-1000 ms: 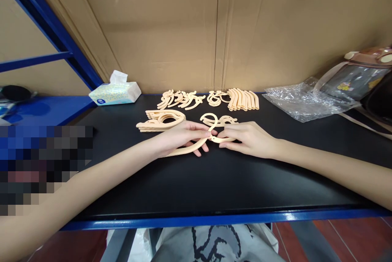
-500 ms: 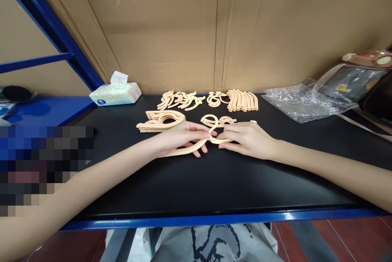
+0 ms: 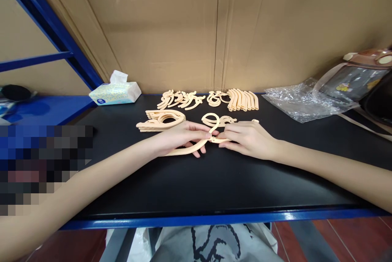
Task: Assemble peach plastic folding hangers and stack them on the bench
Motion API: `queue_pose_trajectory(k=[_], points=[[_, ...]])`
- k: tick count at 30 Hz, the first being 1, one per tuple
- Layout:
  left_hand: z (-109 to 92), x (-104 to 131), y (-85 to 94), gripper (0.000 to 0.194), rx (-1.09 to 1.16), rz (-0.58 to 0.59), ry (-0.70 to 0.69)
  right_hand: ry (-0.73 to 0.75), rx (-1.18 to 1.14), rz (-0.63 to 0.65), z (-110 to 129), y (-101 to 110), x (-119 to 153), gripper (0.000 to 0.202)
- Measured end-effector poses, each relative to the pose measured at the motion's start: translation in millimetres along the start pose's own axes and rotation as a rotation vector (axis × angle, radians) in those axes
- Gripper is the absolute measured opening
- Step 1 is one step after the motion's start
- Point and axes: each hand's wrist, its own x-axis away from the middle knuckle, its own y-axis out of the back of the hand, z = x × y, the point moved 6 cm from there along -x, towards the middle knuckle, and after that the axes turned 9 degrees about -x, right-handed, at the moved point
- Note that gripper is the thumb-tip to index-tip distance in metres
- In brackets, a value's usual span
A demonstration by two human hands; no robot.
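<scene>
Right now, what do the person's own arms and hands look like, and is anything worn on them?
The left hand and right hand are both bare, without gloves; no rings can be seen. The left forearm and right forearm are slender and uncovered: no sleeve, watch, bracelet or marking shows.

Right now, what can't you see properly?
Head view: the outer end of the curved piece, hidden by the left hand.
Head view: the far end of the other piece, hidden by the right hand.
Head view: the bottle's lower right, behind something dark.
Head view: the left patch, blurred into squares.
</scene>
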Motion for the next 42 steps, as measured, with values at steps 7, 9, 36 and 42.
queue_pose_trajectory(k=[7, 9, 36, 42], points=[[-2.9, 1.5, -2.9, 0.024, -0.018, 0.043, -0.019, 0.073, 0.047, -0.065, 5.5, 4.2, 0.5, 0.029], [-2.5, 1.6, -3.4, 0.024, -0.023, 0.051, -0.007, 0.096, 0.074, -0.079, 7.7, 5.1, 0.6, 0.029], [-8.0, 1.4, -3.8, 0.013, -0.023, -0.078, -0.006, -0.025, -0.068, 0.019, -3.7, -3.1, 0.1, 0.029], [-5.0, 0.5, -1.6, 0.018, 0.032, -0.078, -0.006, -0.026, -0.068, 0.022, -5.0, -3.6, 0.1, 0.029]])
